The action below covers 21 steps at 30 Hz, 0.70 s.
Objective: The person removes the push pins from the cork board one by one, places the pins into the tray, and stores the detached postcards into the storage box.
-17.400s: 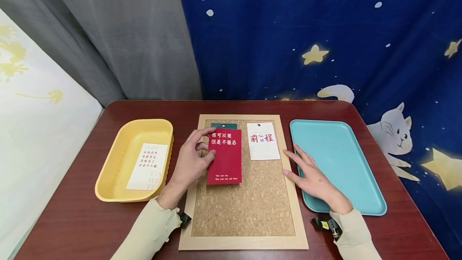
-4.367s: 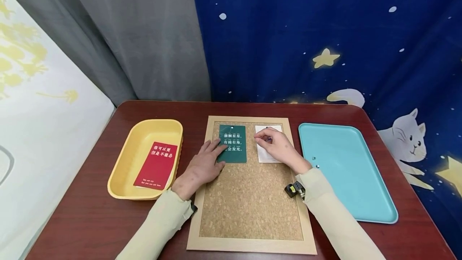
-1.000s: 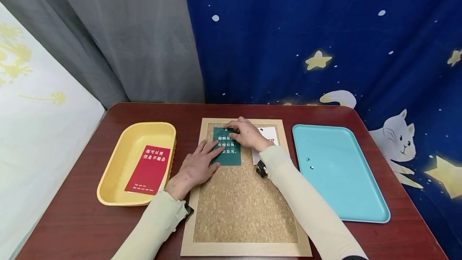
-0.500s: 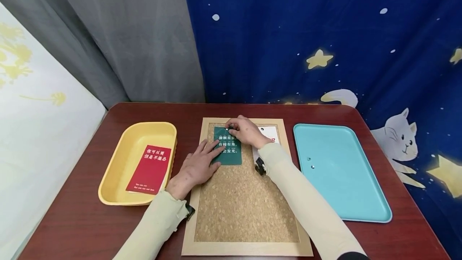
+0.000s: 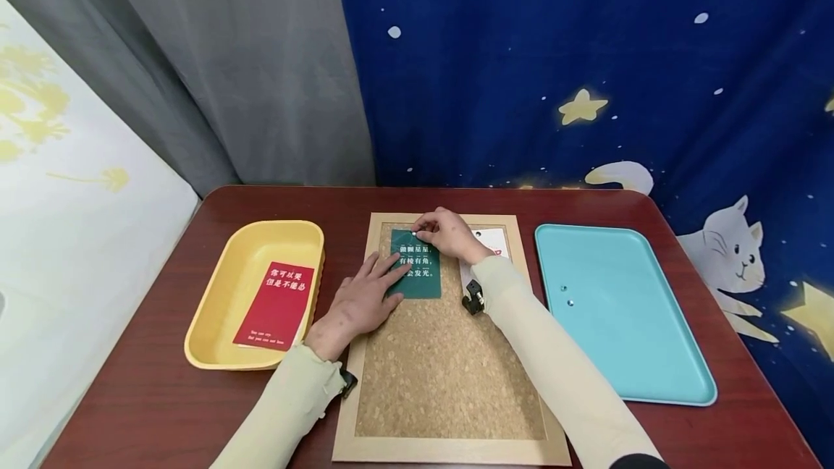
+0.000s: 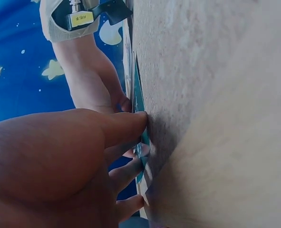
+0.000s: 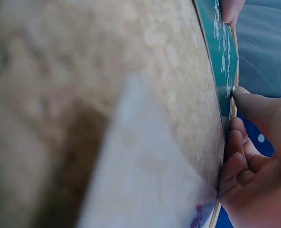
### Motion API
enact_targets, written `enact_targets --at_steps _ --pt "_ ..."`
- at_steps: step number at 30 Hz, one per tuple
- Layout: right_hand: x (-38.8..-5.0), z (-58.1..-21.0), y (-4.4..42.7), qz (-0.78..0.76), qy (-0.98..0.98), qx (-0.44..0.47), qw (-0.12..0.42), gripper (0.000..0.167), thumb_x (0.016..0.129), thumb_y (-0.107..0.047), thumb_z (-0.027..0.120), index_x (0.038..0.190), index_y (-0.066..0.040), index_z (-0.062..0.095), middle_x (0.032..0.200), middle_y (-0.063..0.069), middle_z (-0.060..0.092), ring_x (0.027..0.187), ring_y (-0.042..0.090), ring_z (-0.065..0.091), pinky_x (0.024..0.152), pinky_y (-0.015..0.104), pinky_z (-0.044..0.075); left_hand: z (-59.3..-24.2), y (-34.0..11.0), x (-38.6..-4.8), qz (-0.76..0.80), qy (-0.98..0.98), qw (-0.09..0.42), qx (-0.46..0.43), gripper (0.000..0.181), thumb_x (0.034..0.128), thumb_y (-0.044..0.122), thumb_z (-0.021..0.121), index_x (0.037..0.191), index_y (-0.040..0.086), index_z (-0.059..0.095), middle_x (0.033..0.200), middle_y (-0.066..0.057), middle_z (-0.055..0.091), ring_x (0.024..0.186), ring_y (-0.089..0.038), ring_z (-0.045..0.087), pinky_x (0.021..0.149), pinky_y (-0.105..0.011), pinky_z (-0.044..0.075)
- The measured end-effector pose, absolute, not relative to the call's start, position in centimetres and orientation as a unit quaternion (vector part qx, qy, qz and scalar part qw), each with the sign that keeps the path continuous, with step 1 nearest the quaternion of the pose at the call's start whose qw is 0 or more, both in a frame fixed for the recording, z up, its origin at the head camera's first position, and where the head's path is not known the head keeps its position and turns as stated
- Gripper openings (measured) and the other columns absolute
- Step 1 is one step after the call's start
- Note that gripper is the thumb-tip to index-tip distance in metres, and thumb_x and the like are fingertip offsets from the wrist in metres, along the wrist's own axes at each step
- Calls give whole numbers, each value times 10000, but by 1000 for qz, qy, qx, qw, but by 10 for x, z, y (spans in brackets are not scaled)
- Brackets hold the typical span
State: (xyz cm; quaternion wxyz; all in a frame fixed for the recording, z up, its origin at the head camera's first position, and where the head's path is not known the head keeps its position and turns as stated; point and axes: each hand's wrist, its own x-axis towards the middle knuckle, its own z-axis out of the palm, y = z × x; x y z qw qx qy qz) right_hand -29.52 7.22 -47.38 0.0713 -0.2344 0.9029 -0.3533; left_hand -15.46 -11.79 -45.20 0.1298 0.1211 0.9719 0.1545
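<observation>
A green card (image 5: 422,282) with white lettering lies near the top of the framed cork board (image 5: 449,375). My left hand (image 5: 360,302) lies flat with fingers spread, its fingertips resting on the card's left side and the board. At the card's top edge my right hand (image 5: 451,234) pinches a small clear pushpin (image 6: 141,150) between thumb and forefinger; the fingers partly cover it. Beneath the right wrist is a white card (image 5: 494,239) with red print, mostly hidden. The right wrist view shows my right thumb (image 7: 254,102) against the green card's edge.
To the left stands a yellow basket (image 5: 203,310) holding a red card (image 5: 274,310) on top of a whitish one. Two small shiny pins (image 5: 570,303) lie in the blue tray (image 5: 632,331) on the right. Curtains hang behind the dark red table (image 5: 150,382).
The red card went from my left hand into the basket, and two pins appeared in the tray. Since 4.4 s ago my right hand moved left from the white card to the green card's top.
</observation>
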Motion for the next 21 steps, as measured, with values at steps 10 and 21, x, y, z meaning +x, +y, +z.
enact_targets --at_steps 10,21 --pt "-296 -478 73 -379 898 -211 72 157 993 -201 718 1108 -142 806 983 76 641 838 189 570 751 280 458 -454 -117 -154 155 972 131 119 571 1061 341 586 1602 252 428 1744 -41 259 1636 -375 134 1150 -725 362" --pt "-296 -478 71 -407 891 -184 84 144 989 -208 724 1077 -145 819 992 68 633 850 203 541 732 280 437 -454 -117 -155 155 973 127 118 565 1064 330 580 1602 243 428 1743 -50 260 1634 -378 137 1149 -724 364"
